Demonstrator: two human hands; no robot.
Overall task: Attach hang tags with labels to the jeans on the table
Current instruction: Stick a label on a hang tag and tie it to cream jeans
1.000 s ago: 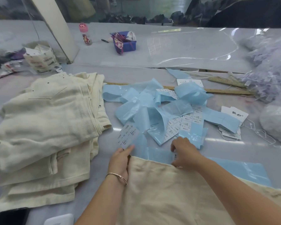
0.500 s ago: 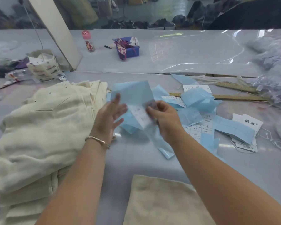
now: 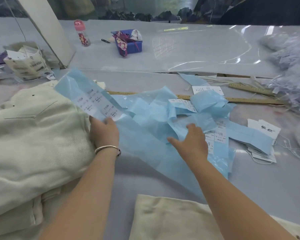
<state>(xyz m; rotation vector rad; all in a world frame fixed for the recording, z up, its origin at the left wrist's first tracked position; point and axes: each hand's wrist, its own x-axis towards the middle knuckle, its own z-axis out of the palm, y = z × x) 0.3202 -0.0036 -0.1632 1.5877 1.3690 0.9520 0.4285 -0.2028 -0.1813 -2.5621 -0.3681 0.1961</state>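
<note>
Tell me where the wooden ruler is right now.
In the head view, the wooden ruler lies across the table's far right, behind the blue label sheets and beside the purple tag pile.

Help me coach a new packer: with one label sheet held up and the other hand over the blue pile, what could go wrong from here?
1. The left hand pinches the label sheet only at its lower edge; that grip may let the sheet flop or slip.
2. The right hand is spread over the blue backing strips, where printed labels lie mixed in; a wrong one could get picked.
</note>
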